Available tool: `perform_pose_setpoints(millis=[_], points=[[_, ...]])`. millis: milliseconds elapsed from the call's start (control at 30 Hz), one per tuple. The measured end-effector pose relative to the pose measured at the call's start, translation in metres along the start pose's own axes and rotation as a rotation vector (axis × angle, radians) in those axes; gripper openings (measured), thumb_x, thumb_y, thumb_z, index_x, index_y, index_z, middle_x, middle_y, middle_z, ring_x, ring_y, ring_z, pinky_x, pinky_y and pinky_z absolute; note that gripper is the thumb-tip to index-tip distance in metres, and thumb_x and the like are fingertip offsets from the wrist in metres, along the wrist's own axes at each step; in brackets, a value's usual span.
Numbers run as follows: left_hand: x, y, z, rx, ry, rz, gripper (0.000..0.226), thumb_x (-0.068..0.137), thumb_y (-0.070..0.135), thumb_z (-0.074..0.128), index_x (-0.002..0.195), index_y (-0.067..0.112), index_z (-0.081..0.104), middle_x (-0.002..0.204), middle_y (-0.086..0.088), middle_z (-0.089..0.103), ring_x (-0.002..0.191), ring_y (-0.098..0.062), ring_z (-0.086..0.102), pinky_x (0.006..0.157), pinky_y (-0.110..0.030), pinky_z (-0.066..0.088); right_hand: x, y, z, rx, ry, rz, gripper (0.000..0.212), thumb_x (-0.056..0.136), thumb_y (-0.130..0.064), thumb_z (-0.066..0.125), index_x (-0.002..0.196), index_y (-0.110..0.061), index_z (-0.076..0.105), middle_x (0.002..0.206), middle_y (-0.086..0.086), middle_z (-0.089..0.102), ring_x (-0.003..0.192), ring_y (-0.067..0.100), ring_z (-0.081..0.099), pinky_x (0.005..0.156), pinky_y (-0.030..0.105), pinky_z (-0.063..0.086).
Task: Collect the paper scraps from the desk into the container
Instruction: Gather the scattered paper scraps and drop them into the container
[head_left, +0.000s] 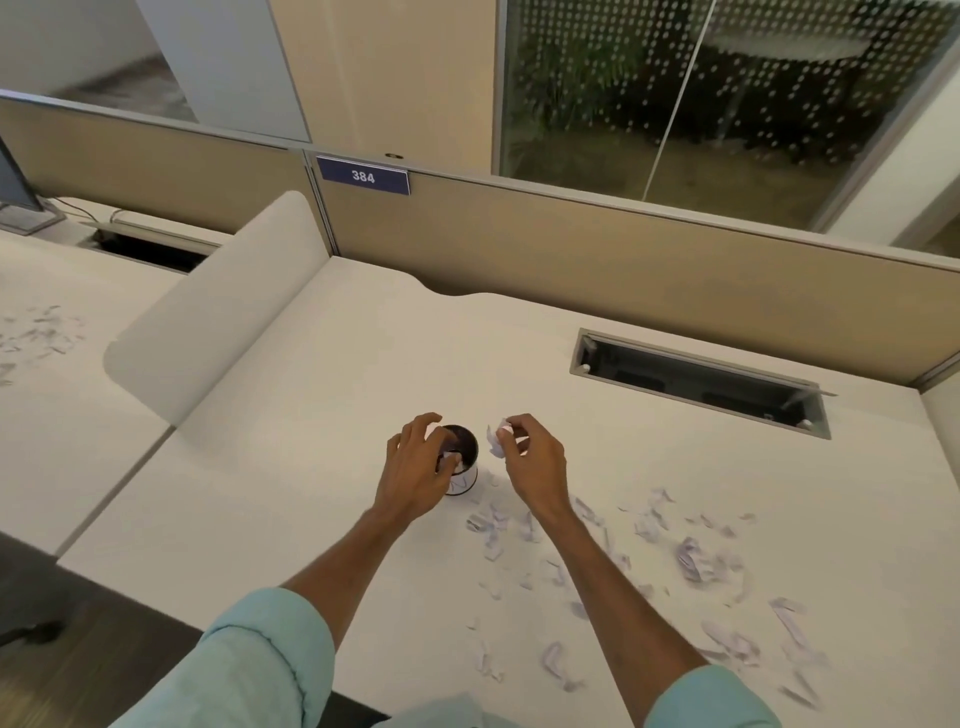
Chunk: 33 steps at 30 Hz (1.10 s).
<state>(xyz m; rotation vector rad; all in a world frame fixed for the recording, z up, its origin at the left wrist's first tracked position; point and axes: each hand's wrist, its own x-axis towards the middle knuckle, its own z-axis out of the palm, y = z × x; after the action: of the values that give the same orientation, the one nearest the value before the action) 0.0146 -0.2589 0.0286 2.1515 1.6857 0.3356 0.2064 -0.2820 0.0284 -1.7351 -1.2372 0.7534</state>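
Note:
A small round container (464, 470), dark inside with a white outer wall, stands on the white desk (322, 415). My left hand (415, 467) hovers over its left rim, fingers curled around a small white paper scrap. My right hand (532, 462) is just right of the container, pinching a bunch of paper scraps (496, 439) above the desk. Several loose paper scraps (691, 558) lie scattered on the desk to the right and in front of the container.
A cable tray opening (701, 382) is set into the desk at the back right. A beige partition (571, 244) runs along the back. A white divider panel (218, 306) separates the left desk, where more scraps (36, 332) lie.

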Motion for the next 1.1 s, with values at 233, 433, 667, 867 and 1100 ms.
perform_pose_setpoints(millis=[233,433,667,867,1100], points=[[0.002,-0.006,-0.001,-0.084,0.066,-0.025,0.028,0.113,0.02,0.046,0.134,0.017,0.065,0.156,0.002,0.05,0.144,-0.024,0.048,0.119,-0.04,0.039,0.012,-0.013,0.006,-0.022,-0.003,-0.063,0.012,0.101,-0.027,0.063,0.11,-0.024,0.07,0.111,-0.009,0.068,0.085,-0.006,0.068,0.066,0.005,0.049],[0.0,-0.013,-0.009,-0.11,0.136,0.005,0.035,0.109,0.008,0.042,0.135,0.021,0.062,0.142,0.007,0.06,0.133,-0.021,0.054,0.11,-0.039,0.044,0.014,-0.024,0.031,-0.103,-0.156,-0.127,0.009,0.098,-0.027,0.067,0.107,-0.025,0.07,0.11,-0.01,0.07,0.092,0.009,0.069,0.076,0.018,0.051],[-0.005,-0.027,-0.013,-0.066,0.129,0.059,0.041,0.11,0.007,0.042,0.144,0.019,0.059,0.148,0.007,0.061,0.141,-0.018,0.052,0.115,-0.038,0.043,0.008,-0.02,0.051,-0.198,-0.259,-0.165,0.023,0.101,-0.02,0.062,0.123,-0.021,0.068,0.123,-0.006,0.067,0.117,0.014,0.062,0.1,0.03,0.054],[-0.01,-0.028,-0.008,0.016,0.094,0.159,0.038,0.107,0.004,0.047,0.138,0.018,0.064,0.138,0.004,0.065,0.134,-0.021,0.056,0.111,-0.036,0.045,0.004,-0.017,0.047,-0.222,-0.229,-0.157,0.03,0.095,-0.006,0.061,0.122,-0.018,0.069,0.121,-0.004,0.068,0.116,0.016,0.062,0.101,0.034,0.054],[-0.02,-0.018,0.001,0.069,0.095,0.236,0.039,0.107,0.004,0.048,0.139,0.018,0.065,0.145,0.007,0.064,0.149,-0.02,0.05,0.122,-0.036,0.038,-0.013,-0.009,0.03,-0.222,-0.202,-0.191,0.028,0.097,-0.005,0.06,0.119,-0.018,0.071,0.119,-0.005,0.07,0.11,0.015,0.066,0.099,0.037,0.056]])
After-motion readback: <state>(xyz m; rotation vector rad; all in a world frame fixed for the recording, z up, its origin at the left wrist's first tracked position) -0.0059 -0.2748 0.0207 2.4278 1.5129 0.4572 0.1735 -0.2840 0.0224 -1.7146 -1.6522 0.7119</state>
